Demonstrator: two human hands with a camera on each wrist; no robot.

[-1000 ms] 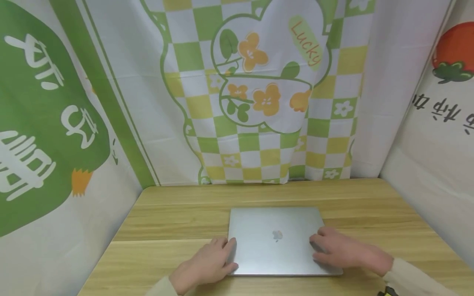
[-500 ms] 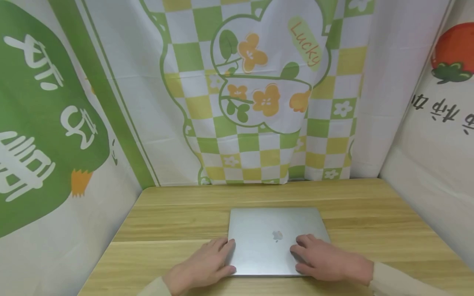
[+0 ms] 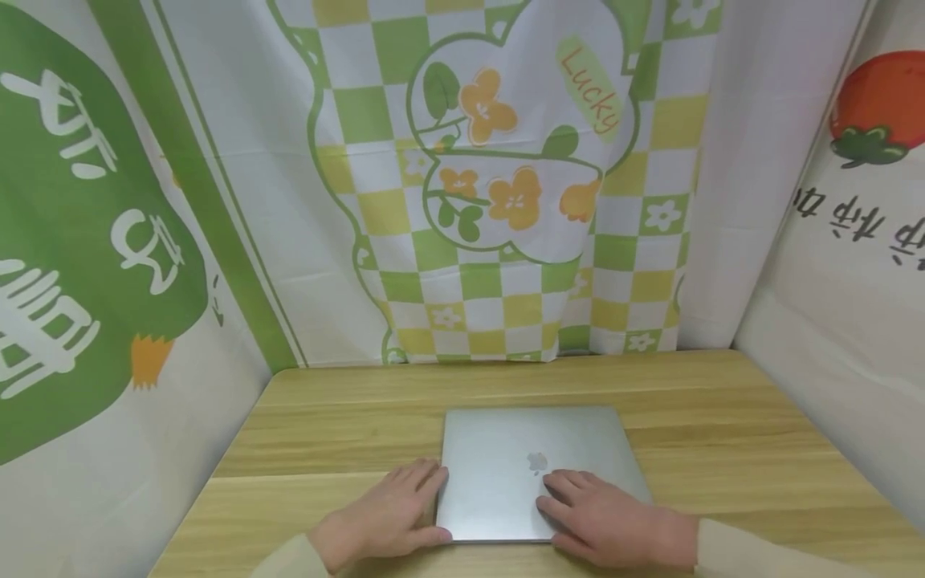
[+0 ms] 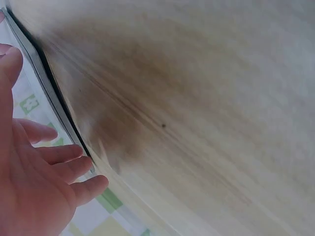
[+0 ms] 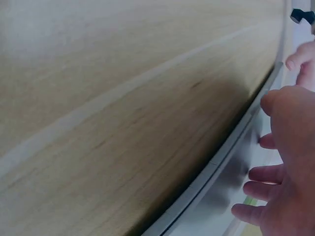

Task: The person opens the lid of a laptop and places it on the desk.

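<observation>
While left hand (image 3: 383, 515) lies fingers-extended at left edge of laptop (image 3: 487, 470), likely bracing it, right hand (image 3: 603, 522) spreads loosely over its near right part, probably steadying. Neither grips. Laptop's closed, flat on table (image 3: 325, 429), presumably for stable support.

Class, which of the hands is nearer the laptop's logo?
The right hand, just below the logo on the laptop; the left hand is at the left edge.

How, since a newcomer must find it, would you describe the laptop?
Find the wooden table in front of the checkered curtain. On it lies the closed laptop, left hand at its side, right hand over its top. Unlike the bare wood around it, it is silver with an apple logo.
</observation>
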